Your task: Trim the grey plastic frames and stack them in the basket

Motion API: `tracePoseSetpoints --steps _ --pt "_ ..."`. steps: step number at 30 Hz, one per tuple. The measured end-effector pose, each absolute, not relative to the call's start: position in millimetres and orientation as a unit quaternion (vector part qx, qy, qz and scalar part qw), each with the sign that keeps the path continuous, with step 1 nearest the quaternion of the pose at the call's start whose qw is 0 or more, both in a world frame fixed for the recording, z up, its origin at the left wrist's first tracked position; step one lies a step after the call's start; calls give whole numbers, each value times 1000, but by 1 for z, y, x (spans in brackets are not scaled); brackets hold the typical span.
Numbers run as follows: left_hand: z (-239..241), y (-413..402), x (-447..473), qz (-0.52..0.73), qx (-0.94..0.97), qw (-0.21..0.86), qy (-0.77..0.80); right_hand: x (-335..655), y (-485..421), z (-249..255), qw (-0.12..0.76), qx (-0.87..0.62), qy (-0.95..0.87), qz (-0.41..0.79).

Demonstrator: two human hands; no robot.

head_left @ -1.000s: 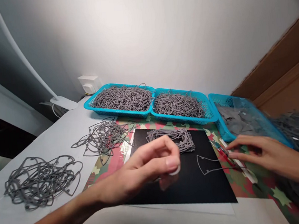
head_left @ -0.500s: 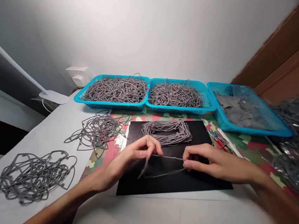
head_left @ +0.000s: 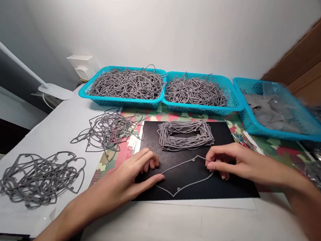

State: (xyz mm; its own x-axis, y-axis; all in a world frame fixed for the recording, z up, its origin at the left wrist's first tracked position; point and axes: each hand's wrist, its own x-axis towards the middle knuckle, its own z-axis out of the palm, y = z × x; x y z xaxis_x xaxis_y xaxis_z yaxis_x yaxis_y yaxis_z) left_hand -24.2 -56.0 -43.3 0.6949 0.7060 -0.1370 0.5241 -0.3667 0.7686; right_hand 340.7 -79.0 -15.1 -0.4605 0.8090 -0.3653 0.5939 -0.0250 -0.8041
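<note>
A thin grey gasket [head_left: 193, 182], a four-cornered loop with small round tabs, is spread out over a black mat [head_left: 181, 162]. My right hand [head_left: 232, 161] pinches its right end between thumb and forefinger. At the left end lies my left hand [head_left: 142, 171], its thumb against or just over the loop and its curled fingers apart from the thumb. Part of the gasket's left end is hidden beneath this hand. Behind both hands, a neat rectangular stack of similar gaskets [head_left: 187, 144] rests on the mat.
Two blue baskets [head_left: 130, 105] [head_left: 202, 110] heaped with grey gaskets stand along the wall. A third blue basket [head_left: 287, 135] holds flat grey pieces. Loose gasket piles [head_left: 41, 181] [head_left: 107, 131] lie at left. Small tools [head_left: 242, 140] are beside the mat; a lamp [head_left: 57, 91] stands back left.
The gasket, held up between both hands before, now lies stretched out lower over the mat. My left thumb and fingers have parted. The whole view has shifted slightly.
</note>
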Motion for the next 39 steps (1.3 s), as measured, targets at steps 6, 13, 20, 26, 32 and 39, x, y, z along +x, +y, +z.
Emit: tracePoseSetpoints --steps 6,13,20,26,32,39 --pt "-36 -63 -28 47 828 395 395 355 -78 -9 47 -556 -658 505" --pt "-32 -67 -25 55 837 386 384 358 -78 -9 64 -581 -699 413" --pt "-32 -81 -7 85 873 347 332 380 -75 -3 107 -626 -724 269" --pt "-45 -83 8 66 897 332 286 423 -114 -1 115 -701 -686 157" --pt "-47 -80 7 51 885 360 291 431 -139 -46 107 -763 -637 -5" --pt "-49 -79 11 34 868 405 286 450 -159 -64 172 -753 -631 70"
